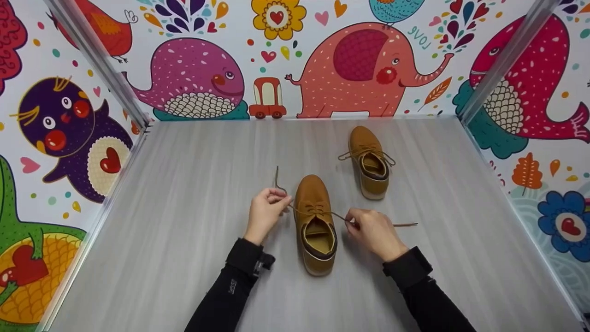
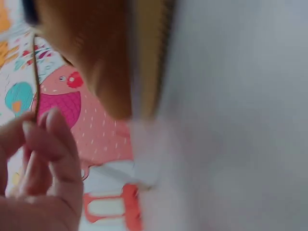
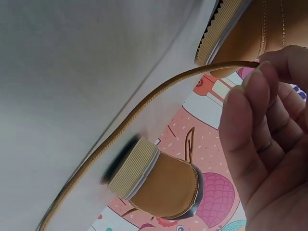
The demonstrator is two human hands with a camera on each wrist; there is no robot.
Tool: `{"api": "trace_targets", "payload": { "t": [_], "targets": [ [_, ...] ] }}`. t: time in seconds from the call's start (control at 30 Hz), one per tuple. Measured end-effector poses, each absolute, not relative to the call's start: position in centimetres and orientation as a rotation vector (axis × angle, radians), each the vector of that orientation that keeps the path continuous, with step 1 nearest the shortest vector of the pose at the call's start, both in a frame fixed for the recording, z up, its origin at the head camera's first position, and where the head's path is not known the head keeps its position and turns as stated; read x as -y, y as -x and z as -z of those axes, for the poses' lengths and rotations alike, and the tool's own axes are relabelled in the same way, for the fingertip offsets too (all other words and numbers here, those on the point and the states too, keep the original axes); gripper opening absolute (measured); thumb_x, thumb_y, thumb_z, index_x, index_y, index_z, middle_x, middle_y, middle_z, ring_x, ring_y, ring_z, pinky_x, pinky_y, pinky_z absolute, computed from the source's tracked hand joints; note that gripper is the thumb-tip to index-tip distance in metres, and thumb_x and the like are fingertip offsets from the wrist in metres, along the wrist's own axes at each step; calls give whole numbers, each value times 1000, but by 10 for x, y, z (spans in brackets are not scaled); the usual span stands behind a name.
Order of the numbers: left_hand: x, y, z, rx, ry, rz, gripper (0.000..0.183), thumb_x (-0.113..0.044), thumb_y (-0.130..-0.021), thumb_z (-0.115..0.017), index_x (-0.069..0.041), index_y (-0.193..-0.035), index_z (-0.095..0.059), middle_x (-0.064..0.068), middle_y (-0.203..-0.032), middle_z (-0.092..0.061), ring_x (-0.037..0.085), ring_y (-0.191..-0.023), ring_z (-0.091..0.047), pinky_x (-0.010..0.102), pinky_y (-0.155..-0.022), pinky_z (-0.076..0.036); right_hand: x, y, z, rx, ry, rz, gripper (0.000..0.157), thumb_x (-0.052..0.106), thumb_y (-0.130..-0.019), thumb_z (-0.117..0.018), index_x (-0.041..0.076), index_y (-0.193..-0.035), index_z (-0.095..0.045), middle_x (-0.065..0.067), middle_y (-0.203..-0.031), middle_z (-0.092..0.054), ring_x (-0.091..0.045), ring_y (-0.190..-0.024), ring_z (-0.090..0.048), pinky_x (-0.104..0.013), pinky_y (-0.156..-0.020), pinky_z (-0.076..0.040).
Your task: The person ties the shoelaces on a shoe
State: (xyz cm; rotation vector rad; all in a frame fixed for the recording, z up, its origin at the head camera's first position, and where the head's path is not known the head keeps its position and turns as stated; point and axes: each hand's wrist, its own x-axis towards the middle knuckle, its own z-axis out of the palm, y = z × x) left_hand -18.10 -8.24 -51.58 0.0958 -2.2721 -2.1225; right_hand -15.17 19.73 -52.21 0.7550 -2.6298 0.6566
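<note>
A tan lace-up shoe [image 1: 312, 189] stands on the floor between my hands, toe pointing away. On its left side, my left hand [image 1: 267, 214] pinches one shoelace, whose loose end [image 1: 277, 177] sticks up past the fingers. My right hand [image 1: 374, 232] pinches the other shoelace [image 1: 339, 215] to the right of the shoe, and its tail [image 1: 405, 225] extends beyond the hand. In the right wrist view that lace [image 3: 130, 115] curves down from the fingertips. The left wrist view shows the lace [image 2: 36, 77] between thumb and fingers, with the shoe [image 2: 96, 53] blurred above.
A matching tan shoe [image 1: 374, 182] with its laces tied in a bow stands farther back on the right. Grey wood-look flooring [image 1: 198, 184] lies beneath. Walls printed with cartoon animals [image 1: 359, 74] and metal corner posts [image 1: 507, 60] bound the space.
</note>
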Motion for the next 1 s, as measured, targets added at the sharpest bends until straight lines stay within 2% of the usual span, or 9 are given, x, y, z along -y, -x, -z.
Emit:
{"api": "trace_targets", "payload": {
  "t": [0.13, 0.23, 0.37, 0.53, 0.67, 0.73, 0.83, 1.0],
  "targets": [
    [79, 185, 515, 2043, -319, 2534, 25, -13, -94, -70, 3, -111, -59, 11, -97, -74, 18, -70, -69, 20, -55, -47, -197, 151, 522, 2644, -750, -678, 14, 6, -82, -76, 18, -80, -67, 8, -70, -66, -6, -59, -61, -29, -53, -48],
    [79, 183, 516, 2054, -410, 2686, 29, -20, -99, -63, 4, -114, -61, 9, -99, -73, 16, -69, -69, 17, -50, -43, -198, 151, 522, 2665, -732, -682, 11, 8, -83, -74, 17, -82, -68, 8, -70, -67, -7, -59, -61, -30, -54, -49],
    [79, 179, 516, 2165, -385, 2702, 35, -25, -104, -54, 5, -119, -63, 7, -93, -73, 11, -64, -65, 16, -47, -39, -200, 150, 523, 2687, -698, -672, 9, 9, -83, -74, 15, -86, -68, 6, -68, -66, -9, -58, -61, -32, -53, -48],
    [78, 173, 511, 2192, -348, 2709, 32, -19, -105, -50, 4, -125, -62, 5, -90, -71, 6, -60, -57, 16, -46, -36, -202, 147, 527, 2709, -619, -746, 16, 8, -85, -76, 12, -95, -65, 10, -61, -58, -7, -52, -54, -29, -50, -43],
    [78, 169, 507, 2236, -274, 2705, 34, -15, -106, -47, 5, -131, -58, 4, -92, -72, 6, -59, -55, 15, -46, -34, -203, 142, 531, 2738, -526, -939, 11, 11, -89, -74, 14, -84, -64, 12, -61, -56, -4, -52, -49, -26, -50, -42],
    [78, 168, 506, 2253, -250, 2686, 34, -15, -106, -48, 6, -132, -56, 4, -93, -73, 6, -58, -55, 15, -45, -33, -202, 139, 534, 2764, -478, -1057, 15, 15, -94, -70, 15, -79, -67, 12, -63, -57, -4, -54, -50, -25, -52, -41],
    [76, 170, 507, 2275, -242, 2630, 32, -17, -104, -54, 5, -127, -60, 5, -93, -74, 7, -56, -55, 15, -44, -32, -198, 137, 536, 2815, -371, -1337, 24, 23, -100, -63, 10, -81, -73, 7, -60, -58, -8, -52, -51, -25, -50, -41],
    [70, 175, 509, 2278, -302, 2566, 27, -23, -99, -63, 2, -108, -66, 4, -86, -74, 7, -52, -54, 17, -42, -31, -185, 143, 537, 2726, 25, -2028, 39, 33, -104, -54, -2, -104, -73, -2, -55, -55, -11, -45, -49, -24, -44, -40]
  ]
}}
